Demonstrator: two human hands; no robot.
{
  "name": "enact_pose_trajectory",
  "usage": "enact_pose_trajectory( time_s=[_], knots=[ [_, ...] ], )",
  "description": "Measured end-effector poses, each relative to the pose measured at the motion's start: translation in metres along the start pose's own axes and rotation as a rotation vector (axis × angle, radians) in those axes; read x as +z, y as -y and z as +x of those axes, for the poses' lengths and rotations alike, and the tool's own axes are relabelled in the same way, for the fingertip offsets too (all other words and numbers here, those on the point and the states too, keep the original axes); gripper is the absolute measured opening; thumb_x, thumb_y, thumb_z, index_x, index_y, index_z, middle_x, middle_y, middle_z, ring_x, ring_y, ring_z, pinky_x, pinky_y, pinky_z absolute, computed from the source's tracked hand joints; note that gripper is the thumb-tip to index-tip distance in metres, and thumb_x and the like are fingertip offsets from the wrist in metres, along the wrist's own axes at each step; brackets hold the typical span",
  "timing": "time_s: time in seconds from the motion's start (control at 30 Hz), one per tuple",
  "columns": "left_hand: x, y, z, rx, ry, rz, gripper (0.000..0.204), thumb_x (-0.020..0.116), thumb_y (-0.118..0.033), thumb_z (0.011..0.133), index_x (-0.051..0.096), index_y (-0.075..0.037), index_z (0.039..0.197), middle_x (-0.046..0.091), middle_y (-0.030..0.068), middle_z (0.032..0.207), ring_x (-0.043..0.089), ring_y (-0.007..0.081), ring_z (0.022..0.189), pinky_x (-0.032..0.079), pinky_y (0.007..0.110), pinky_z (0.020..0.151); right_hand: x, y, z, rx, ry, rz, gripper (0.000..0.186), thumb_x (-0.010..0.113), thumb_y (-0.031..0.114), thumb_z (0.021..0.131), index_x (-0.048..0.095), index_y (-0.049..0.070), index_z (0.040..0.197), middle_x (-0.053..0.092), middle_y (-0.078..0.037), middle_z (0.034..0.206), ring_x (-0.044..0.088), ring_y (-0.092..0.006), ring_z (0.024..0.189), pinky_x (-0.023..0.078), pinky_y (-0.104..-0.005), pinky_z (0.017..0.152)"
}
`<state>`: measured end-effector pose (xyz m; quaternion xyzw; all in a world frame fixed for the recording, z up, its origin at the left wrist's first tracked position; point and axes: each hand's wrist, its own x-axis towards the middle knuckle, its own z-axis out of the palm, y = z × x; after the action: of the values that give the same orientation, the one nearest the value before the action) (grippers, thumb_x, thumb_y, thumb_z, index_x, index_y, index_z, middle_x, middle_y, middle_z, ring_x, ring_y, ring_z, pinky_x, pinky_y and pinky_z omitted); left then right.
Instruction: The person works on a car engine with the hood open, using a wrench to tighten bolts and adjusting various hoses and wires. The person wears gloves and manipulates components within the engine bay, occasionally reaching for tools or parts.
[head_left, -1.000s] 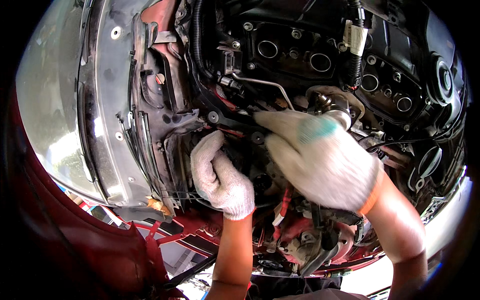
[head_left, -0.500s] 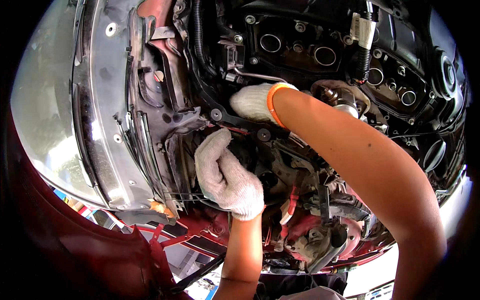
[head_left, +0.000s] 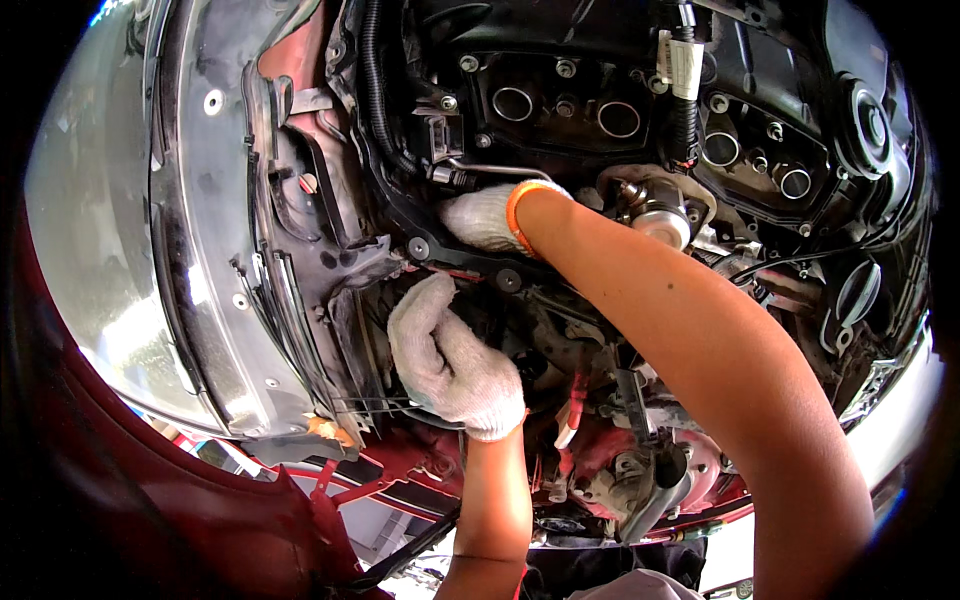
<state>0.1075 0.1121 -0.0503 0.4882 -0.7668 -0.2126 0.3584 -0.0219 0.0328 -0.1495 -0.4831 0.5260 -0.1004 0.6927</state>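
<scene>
White knitted gloves cover both my hands over a car's open engine bay. My left hand (head_left: 455, 365) is closed, its fingers bent and pressed together beside the black bar (head_left: 455, 259). What it grips, if anything, is hidden. Thin dark lines (head_left: 385, 404) run up to its wrist side. Across the bar, my right hand (head_left: 480, 217) reaches down into the gap next to the engine, under a thin metal pipe (head_left: 505, 169). Its fingers are out of sight; only the back of the glove and its orange cuff show. A silver cylindrical part (head_left: 660, 222) sits beside my right forearm.
The dark engine cover (head_left: 565, 105) with round openings fills the far side. At left lie the windshield (head_left: 95, 230) and several loose black strips (head_left: 285, 310). A red fender panel (head_left: 200, 500) is at lower left. A ribbed black hose (head_left: 375, 90) runs beside the engine.
The view has shifted a little, so the engine sits further left in it. My right forearm has shifted slightly left and down. My left hand keeps the same closed shape and place.
</scene>
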Motion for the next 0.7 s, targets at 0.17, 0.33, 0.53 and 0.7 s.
enact_pose_trajectory(
  time_s=[0.17,0.33,0.53,0.7],
  knots=[
    [0.004,0.0,0.001,0.082,0.003,0.024,0.025,0.047,0.01,0.088,0.067,0.004,0.102,0.068,0.017,0.1,0.066,0.0284,0.09,0.054,0.036,0.084,0.004,-0.018,0.01,-0.242,-0.151,-0.246,0.032,0.053,0.01,0.087,0.072,-0.003,0.109,0.073,-0.022,0.102,0.068,-0.0321,0.084,0.052,-0.0472,0.077],
    [0.0,0.003,0.001,0.055,-0.003,0.04,0.024,0.048,0.01,0.088,0.067,0.004,0.101,0.068,0.0166,0.1,0.066,0.0283,0.09,0.054,0.036,0.083,0.005,-0.008,0.005,-0.226,-0.159,-0.193,0.031,0.052,0.011,0.09,0.07,-0.001,0.113,0.071,-0.022,0.109,0.068,-0.034,0.093,0.052,-0.0467,0.082],
    [0.005,0.0,-0.001,0.03,-0.013,0.025,0.023,0.047,0.008,0.089,0.067,0.005,0.099,0.067,0.015,0.1,0.064,0.0257,0.092,0.052,0.036,0.087,0.0,-0.013,-0.006,-0.334,-0.133,-0.402,0.024,0.059,0.008,0.082,0.075,-0.003,0.097,0.072,-0.023,0.095,0.069,-0.0368,0.079,0.052,-0.0487,0.07],
    [0.005,-0.001,-0.002,-0.006,-0.027,0.004,0.022,0.046,0.006,0.09,0.067,0.006,0.098,0.068,0.0146,0.099,0.063,0.0247,0.093,0.051,0.036,0.09,0.0,-0.006,-0.017,-0.319,-0.157,-0.454,0.023,0.057,0.008,0.085,0.074,0.0,0.098,0.073,-0.024,0.098,0.07,-0.0406,0.089,0.055,-0.0465,0.077]
  ],
)
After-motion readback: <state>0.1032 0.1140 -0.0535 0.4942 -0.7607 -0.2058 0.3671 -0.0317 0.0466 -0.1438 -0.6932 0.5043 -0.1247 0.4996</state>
